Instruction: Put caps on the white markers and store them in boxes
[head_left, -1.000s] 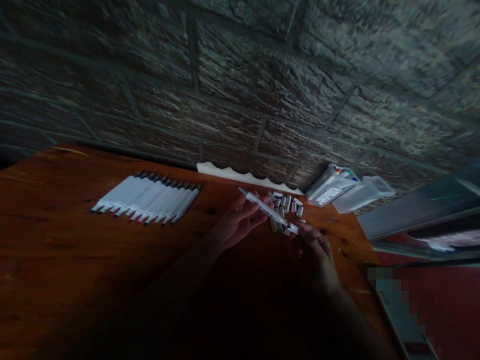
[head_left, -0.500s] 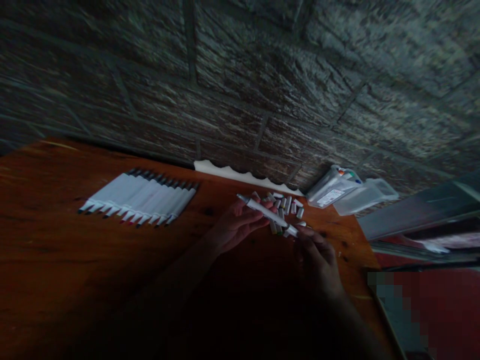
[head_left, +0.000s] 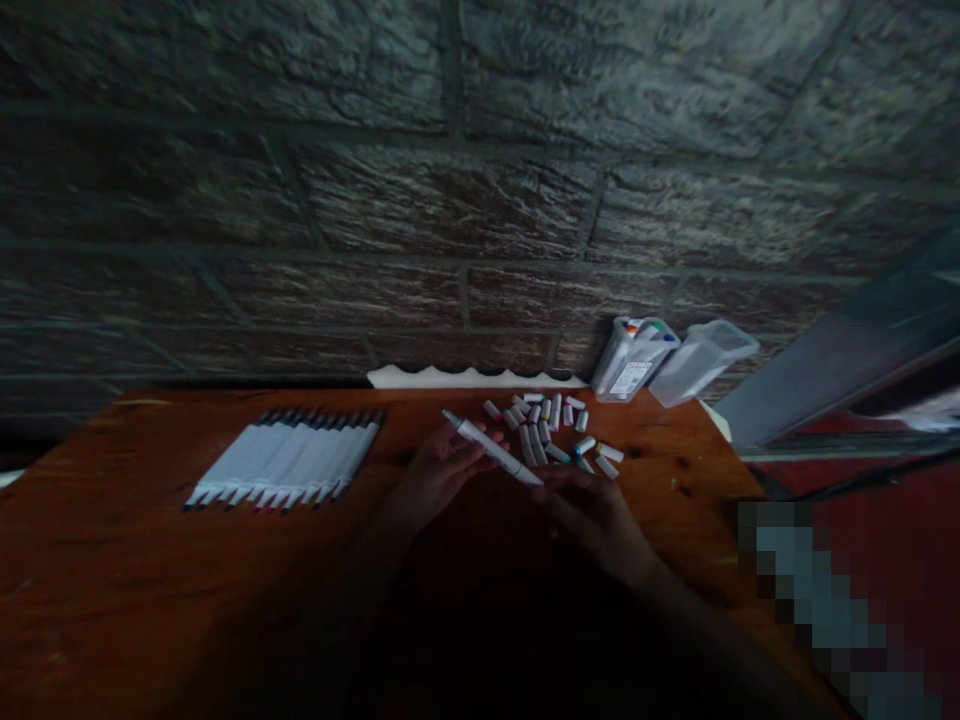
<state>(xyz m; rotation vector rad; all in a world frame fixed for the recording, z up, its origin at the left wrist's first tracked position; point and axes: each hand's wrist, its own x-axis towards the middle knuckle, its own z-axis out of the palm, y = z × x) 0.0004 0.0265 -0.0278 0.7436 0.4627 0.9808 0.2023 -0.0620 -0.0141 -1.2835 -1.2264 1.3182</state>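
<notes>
Spanning both hands' fingers, the white marker should handle light, stiff and slightly slick — best held mid-barrel, where the left hand grips; the right hand pinches its near end — perhaps a cap, too dim to tell.

A rough grey brick wall spans ten to two o'clock. Below, an orange-brown wooden table stretches from eight through six towards four. Around the dial's centre, a white strip with a wavy top runs along the table's back edge. A grey post slants at three; at four, red ground adjoins a pixelated patch.
</notes>
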